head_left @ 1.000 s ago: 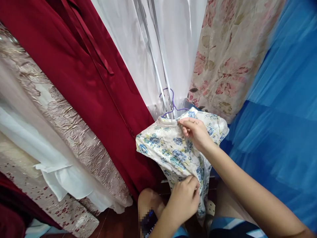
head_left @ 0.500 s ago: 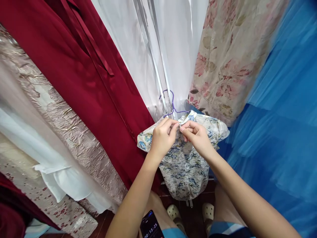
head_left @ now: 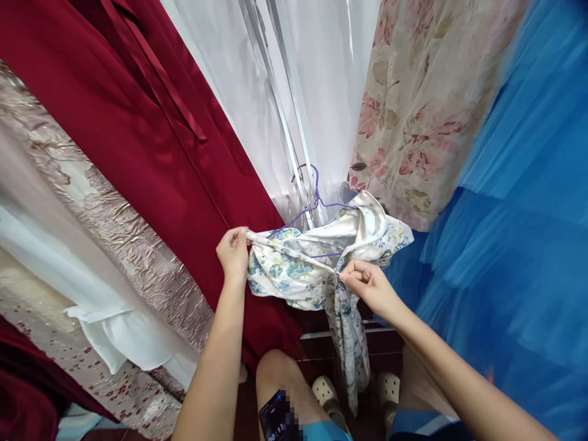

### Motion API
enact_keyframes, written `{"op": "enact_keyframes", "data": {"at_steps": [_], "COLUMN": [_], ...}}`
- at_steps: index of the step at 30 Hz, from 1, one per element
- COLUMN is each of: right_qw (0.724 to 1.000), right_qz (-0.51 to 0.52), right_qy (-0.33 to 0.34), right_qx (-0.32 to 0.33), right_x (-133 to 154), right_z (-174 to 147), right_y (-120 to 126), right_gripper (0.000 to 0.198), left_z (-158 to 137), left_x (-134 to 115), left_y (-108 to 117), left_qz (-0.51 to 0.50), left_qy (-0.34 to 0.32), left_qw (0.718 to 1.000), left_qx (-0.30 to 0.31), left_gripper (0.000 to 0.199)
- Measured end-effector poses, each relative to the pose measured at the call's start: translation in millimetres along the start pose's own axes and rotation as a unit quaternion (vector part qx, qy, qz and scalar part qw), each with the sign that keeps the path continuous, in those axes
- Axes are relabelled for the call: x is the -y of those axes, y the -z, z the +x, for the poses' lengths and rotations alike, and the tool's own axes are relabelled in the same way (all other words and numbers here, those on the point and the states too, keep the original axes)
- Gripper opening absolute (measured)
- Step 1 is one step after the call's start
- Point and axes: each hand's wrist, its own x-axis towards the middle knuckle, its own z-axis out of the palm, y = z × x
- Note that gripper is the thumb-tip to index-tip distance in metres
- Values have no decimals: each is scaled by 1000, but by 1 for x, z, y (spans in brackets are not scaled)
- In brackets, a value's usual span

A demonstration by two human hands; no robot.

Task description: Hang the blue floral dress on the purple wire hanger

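A white garment with a blue and green floral print (head_left: 289, 272) hangs on a purple wire hanger (head_left: 316, 184). Its neck opening gapes, and one hanger arm shows inside. At the left, my left hand (head_left: 233, 248) pinches the garment's edge and holds it stretched out sideways. My right hand (head_left: 365, 278) pinches a small spot on the opening's edge near the middle, at what looks like a zipper pull, though it is too small to be sure. Below that spot, the lower part of the cloth falls in a narrow, bunched fold.
Long dresses surround the garment: dark red (head_left: 184, 165) at left, white (head_left: 331, 79) behind, pink floral (head_left: 422, 122) and blue tulle (head_left: 514, 245) at right. White ribbons (head_left: 287, 116) run down to the hanger. A phone (head_left: 278, 416) lies on my thigh.
My left hand has moved away leftward, drawing the garment's edge with it. The neck opening has spread apart, and my right hand has moved slightly down, still pinching.
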Motion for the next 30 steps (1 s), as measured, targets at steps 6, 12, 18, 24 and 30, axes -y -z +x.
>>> {"op": "enact_keyframes", "data": {"at_steps": [6,12,18,24,30], "right_qw": [999,977,959,981,993], "right_qz": [16,146,187,-84,9], "right_qy": [-50,-108,-162,-122,-113], "right_qx": [2,-110,-137,-127,18], "right_x": [-14,-47,-92,-99,-37], "right_z": [-21,-49,-78,-77,-58], "right_y": [13,66,84,62,17], "right_gripper": [28,23,21,44,43], "left_z": [-59,-121,-145,-162,-179], "left_x": [56,43,-19,-62,-92], "left_y": [9,-8,-33,-38,-39], "left_qz": [-33,-82,-131,-181,-160], "left_qy": [117,165,137,99,34], "left_qw": [990,962,923,906,882], "left_qx": [73,200,335,370,441], "left_gripper": [23,27,24,22,17]}}
